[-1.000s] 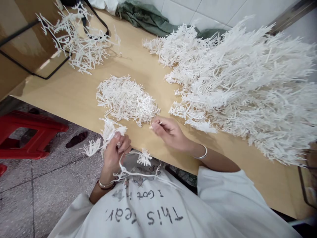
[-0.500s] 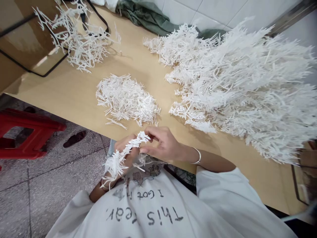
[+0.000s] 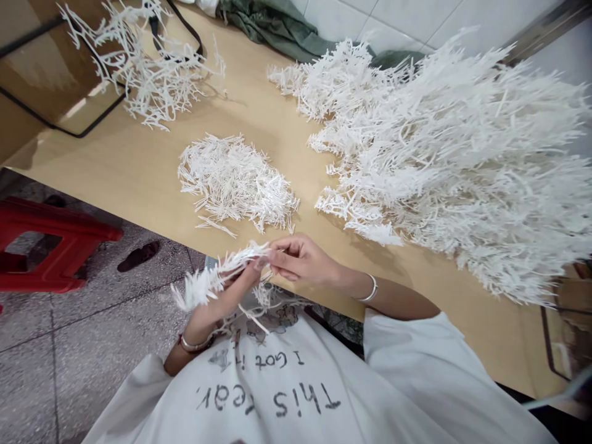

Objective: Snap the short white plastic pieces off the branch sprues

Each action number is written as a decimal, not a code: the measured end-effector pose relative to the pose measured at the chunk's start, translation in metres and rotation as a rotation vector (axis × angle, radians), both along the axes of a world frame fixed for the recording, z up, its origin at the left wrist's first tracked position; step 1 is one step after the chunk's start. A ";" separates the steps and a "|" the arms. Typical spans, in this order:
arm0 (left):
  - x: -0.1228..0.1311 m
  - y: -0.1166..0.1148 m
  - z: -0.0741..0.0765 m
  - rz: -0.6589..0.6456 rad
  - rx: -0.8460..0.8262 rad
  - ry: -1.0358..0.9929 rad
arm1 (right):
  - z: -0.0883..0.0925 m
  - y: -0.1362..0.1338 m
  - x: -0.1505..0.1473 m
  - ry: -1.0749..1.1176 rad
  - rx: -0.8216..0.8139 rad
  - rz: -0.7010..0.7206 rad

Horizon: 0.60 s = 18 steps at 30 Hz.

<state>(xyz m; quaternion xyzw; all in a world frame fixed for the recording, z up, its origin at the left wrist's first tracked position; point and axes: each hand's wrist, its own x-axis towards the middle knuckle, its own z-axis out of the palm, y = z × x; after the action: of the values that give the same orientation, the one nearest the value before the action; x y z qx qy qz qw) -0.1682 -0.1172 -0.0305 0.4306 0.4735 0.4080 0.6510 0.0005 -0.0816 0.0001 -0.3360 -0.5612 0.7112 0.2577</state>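
My left hand (image 3: pixel 226 296) is closed around a white plastic branch (image 3: pixel 208 280) lined with small thin pieces, held over the table's near edge. My right hand (image 3: pixel 300 259) pinches the tip of that same branch with thumb and fingers. Just beyond the hands lies a small heap of loose white plastic pieces (image 3: pixel 235 182) on the wooden table (image 3: pixel 139 166). A very large pile of white branches (image 3: pixel 453 154) covers the table's right side. Bare stripped stems (image 3: pixel 143 68) lie at the far left.
A red plastic stool (image 3: pixel 50 253) stands on the grey floor at the left, with a dark sandal (image 3: pixel 139 254) near it. A green cloth (image 3: pixel 282 31) lies at the back by the tiled wall. A black metal frame (image 3: pixel 55 123) crosses the table's far left corner.
My right hand came back from the loose heap to the branch held in my left hand and now pinches its tip. The left hand turned the branch more level.
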 end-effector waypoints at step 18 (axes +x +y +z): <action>0.027 -0.006 0.001 -0.343 -0.510 -1.151 | -0.011 -0.009 -0.004 0.552 -0.402 0.237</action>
<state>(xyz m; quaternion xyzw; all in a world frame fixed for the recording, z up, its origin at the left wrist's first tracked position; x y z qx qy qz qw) -0.1408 -0.1227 -0.0291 0.0447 0.0558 0.3385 0.9383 -0.0037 -0.0903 -0.0107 -0.1078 -0.3543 0.8963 0.2440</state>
